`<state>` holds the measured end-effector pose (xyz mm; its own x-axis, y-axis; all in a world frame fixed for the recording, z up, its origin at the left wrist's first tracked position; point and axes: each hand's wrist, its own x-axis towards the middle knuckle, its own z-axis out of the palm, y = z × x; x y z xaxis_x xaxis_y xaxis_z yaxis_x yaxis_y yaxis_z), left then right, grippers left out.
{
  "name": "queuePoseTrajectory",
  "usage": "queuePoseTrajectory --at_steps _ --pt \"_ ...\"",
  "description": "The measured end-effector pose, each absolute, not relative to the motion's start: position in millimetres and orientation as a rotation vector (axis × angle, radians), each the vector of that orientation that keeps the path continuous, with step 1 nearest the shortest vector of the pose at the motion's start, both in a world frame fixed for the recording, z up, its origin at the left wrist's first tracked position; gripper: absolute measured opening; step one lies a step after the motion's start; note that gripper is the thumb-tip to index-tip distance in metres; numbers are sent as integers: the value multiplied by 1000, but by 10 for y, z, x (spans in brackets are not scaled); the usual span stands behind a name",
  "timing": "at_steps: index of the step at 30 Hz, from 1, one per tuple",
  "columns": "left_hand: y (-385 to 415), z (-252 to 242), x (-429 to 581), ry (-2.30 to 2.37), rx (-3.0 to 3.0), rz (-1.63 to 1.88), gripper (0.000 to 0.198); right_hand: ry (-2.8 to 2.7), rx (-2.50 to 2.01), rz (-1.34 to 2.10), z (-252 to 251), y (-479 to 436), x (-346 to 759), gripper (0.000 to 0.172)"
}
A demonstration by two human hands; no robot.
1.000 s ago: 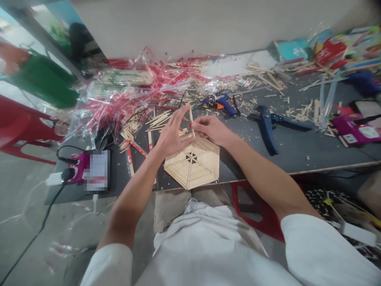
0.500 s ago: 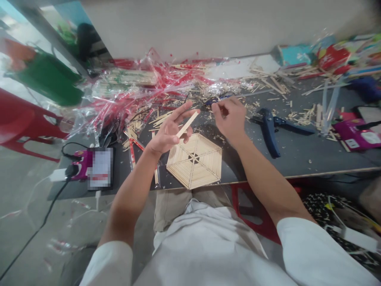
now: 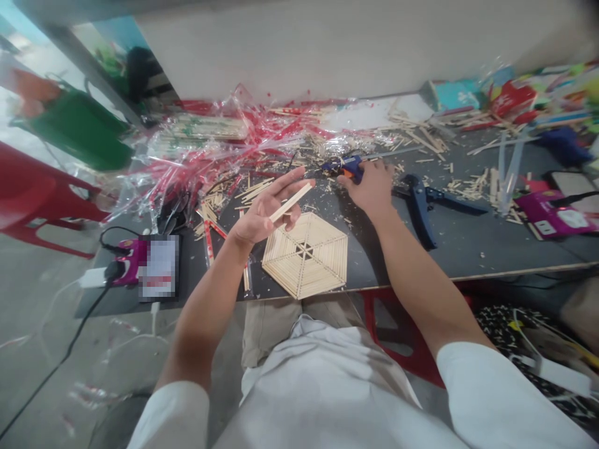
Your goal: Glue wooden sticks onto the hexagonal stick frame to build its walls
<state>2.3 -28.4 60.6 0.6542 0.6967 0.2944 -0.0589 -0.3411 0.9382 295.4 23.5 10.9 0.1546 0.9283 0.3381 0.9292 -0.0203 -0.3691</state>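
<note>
Short wooden sticks point(image 3: 292, 202) lie across my left hand point(image 3: 274, 209), held by the thumb, while its other fingers stretch out loosely. Below that hand rests a flat hexagonal panel of wooden sticks point(image 3: 322, 262), with spokes meeting at a small dark hole in its middle. My right hand point(image 3: 373, 187) curls around the back of a blue hot glue gun point(image 3: 344, 165) that lies on the table; an orange part shows near my thumb. Its handle is partly hidden by my fingers. Just right of this hand lies a dark blue cutter point(image 3: 423, 215).
Clear and red plastic wrappers point(image 3: 201, 156) heap up at the back left of the dark table point(image 3: 468, 249). Stick offcuts point(image 3: 472, 184) are scattered about. A phone point(image 3: 159, 268) and purple power strip point(image 3: 127, 259) sit left, another purple strip point(image 3: 555, 212) right. A red stool point(image 3: 42, 193) stands left.
My right hand has come down slightly and to the right, onto the glue gun, which now shows more clearly. The sticks in my left hand tilt a little flatter.
</note>
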Motion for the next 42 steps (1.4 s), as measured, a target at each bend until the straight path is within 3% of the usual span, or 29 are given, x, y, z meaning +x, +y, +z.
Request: queuePoseTrajectory --at_steps 10,14,19,27,36,42 --pt "-232 587 -16 487 1612 859 120 -1694 -1937 129 11 354 2961 39" --pt "-223 587 -12 450 1483 895 118 -1593 -1892 210 -14 366 2995 42" --pt "-234 598 20 380 1303 976 104 -1458 -1738 379 -25 390 2983 42" --pt "-167 570 4 535 1213 1087 93 -1473 -1547 387 93 256 2846 66" --pt "-45 361 -4 730 1295 1137 97 -1653 -1342 379 168 161 2798 54" --pt "-4 347 -49 704 1323 1102 89 -1748 -1249 479 257 92 2733 47"
